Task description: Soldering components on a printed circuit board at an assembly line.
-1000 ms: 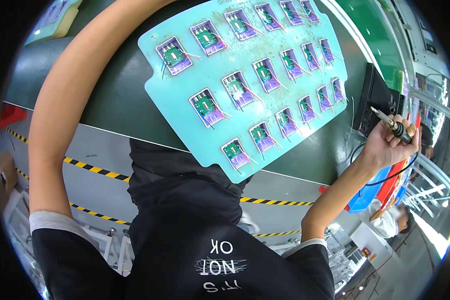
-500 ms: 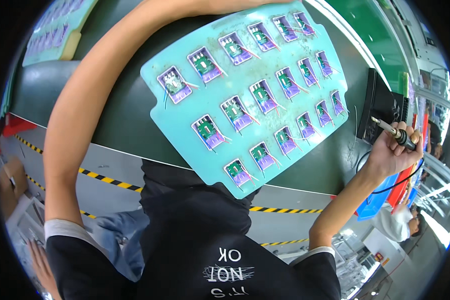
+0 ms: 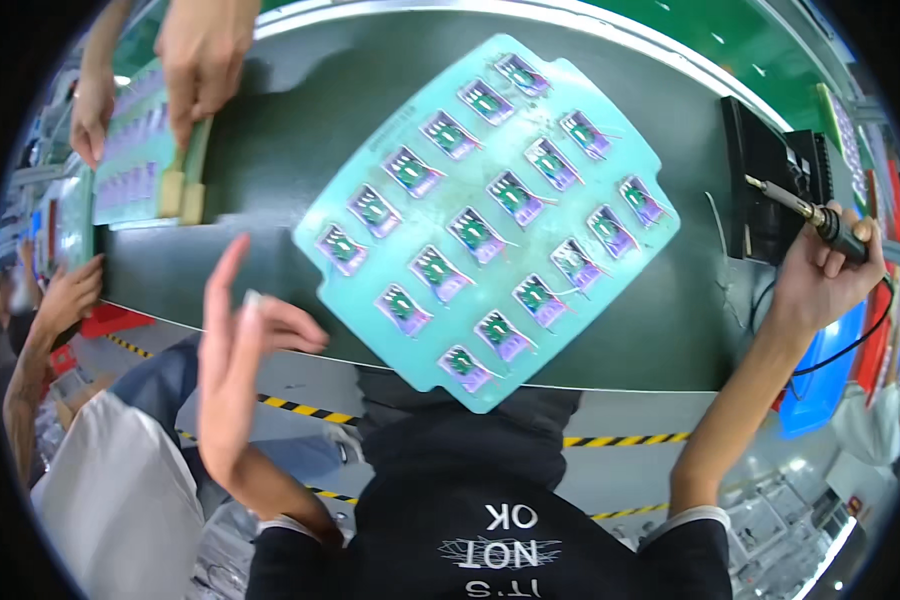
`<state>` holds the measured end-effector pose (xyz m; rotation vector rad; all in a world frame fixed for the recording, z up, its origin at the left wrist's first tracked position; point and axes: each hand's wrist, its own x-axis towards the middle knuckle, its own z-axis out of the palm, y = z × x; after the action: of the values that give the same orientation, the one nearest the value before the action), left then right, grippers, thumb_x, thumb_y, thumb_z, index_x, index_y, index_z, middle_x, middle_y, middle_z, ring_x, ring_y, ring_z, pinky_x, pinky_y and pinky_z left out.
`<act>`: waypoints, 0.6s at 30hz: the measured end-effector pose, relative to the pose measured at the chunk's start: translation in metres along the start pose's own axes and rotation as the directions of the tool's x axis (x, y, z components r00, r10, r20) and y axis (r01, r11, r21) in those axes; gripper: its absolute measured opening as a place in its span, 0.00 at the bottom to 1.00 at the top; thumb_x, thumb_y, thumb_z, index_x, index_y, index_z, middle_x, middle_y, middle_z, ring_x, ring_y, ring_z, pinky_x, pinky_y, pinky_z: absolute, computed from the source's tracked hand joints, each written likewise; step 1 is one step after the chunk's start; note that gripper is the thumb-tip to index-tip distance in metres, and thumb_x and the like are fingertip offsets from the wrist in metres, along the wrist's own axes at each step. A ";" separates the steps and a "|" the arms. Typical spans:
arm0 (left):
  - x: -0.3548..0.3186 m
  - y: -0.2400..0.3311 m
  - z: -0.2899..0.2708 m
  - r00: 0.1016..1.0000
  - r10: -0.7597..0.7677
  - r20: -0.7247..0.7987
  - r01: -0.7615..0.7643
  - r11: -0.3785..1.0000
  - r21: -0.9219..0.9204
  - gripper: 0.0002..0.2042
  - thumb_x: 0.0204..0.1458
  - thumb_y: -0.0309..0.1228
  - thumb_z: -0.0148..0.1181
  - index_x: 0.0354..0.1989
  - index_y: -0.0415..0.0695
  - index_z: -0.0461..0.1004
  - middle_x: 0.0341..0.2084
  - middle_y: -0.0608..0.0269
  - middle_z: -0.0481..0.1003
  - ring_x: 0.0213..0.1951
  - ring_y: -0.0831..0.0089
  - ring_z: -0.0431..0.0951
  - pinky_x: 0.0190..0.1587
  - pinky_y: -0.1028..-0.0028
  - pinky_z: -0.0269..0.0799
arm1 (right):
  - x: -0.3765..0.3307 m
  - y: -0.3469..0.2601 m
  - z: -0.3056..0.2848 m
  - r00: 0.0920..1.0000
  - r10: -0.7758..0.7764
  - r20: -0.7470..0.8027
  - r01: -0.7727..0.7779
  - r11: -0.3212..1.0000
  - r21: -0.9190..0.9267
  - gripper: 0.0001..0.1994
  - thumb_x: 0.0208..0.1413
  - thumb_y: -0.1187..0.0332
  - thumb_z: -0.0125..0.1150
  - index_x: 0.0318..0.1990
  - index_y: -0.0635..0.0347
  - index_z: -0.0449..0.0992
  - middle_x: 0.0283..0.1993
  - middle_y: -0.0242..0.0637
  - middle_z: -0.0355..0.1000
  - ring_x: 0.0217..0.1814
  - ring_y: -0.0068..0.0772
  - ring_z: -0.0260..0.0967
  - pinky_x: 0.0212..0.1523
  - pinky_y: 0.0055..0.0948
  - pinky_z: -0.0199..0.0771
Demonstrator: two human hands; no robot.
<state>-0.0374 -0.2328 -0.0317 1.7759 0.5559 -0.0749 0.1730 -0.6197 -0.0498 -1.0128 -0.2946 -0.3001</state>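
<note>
- Left hand [image 3: 232,382]: now off the tray. Half a second ago its arm curved round the tray's far side; now it is raised just beside the tray's left edge, fingers spread apart, holding nothing.
- Turquoise tray [image 3: 528,248]: flat on the dark green table [image 3: 280,180], in front of the person, one corner overhanging the near edge. Turned counterclockwise since the earlier frame; whole outline now in view.
- Green circuit boards [image 3: 511,195]: still seated in the tray's pockets, in purple housings, thin wires sticking out.
- Right hand [image 3: 832,272]: as before, fingers clamped round the handle of the soldering iron [image 3: 838,232]. Tip points leftward, clear of the tray, and appears in front of the black box [image 3: 755,165].
- At far left, a co-worker's hands [image 3: 208,60] have come into view at a second tray [image 3: 140,150]; tan blocks [image 3: 174,194] at its near end.
</note>
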 end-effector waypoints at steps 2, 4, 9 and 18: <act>0.001 -0.008 -0.002 0.976 0.008 0.220 0.037 0.980 -0.197 0.35 0.60 0.41 0.45 0.67 0.41 0.34 0.31 0.43 0.74 0.35 0.57 0.78 0.41 0.66 0.75 | 0.000 0.000 -0.002 0.998 -0.016 -0.054 0.014 1.000 -0.026 0.11 0.59 0.67 0.42 0.25 0.58 0.61 0.10 0.27 0.46 0.17 0.19 0.42 0.27 0.19 0.52; 0.011 -0.013 0.008 0.954 -0.018 0.298 0.100 0.960 -0.263 0.36 0.59 0.37 0.47 0.68 0.44 0.30 0.35 0.39 0.73 0.37 0.52 0.78 0.42 0.63 0.75 | 0.000 0.001 -0.014 1.000 0.026 -0.003 -0.026 1.000 0.002 0.11 0.60 0.67 0.41 0.25 0.58 0.60 0.11 0.27 0.45 0.19 0.19 0.41 0.27 0.20 0.51; 0.015 -0.014 0.041 0.921 -0.068 0.383 0.208 0.918 -0.337 0.42 0.56 0.22 0.51 0.67 0.51 0.22 0.47 0.44 0.68 0.43 0.59 0.76 0.46 0.60 0.75 | -0.008 0.004 -0.026 0.998 0.020 -0.060 -0.018 0.999 0.040 0.12 0.61 0.67 0.42 0.25 0.60 0.61 0.13 0.28 0.46 0.20 0.18 0.40 0.24 0.17 0.46; 0.020 -0.005 0.057 0.975 -0.055 0.216 0.120 0.946 -0.302 0.35 0.56 0.24 0.52 0.65 0.44 0.35 0.50 0.48 0.67 0.40 0.61 0.78 0.35 0.65 0.80 | -0.008 0.007 -0.016 0.996 -0.048 -0.077 0.050 0.999 0.019 0.14 0.62 0.63 0.45 0.27 0.62 0.67 0.12 0.27 0.51 0.23 0.16 0.53 0.28 0.12 0.56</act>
<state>-0.0080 -0.2786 -0.0595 1.4129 0.4682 -0.2181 0.1705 -0.6290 -0.0665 -0.9721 -0.2533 -0.3785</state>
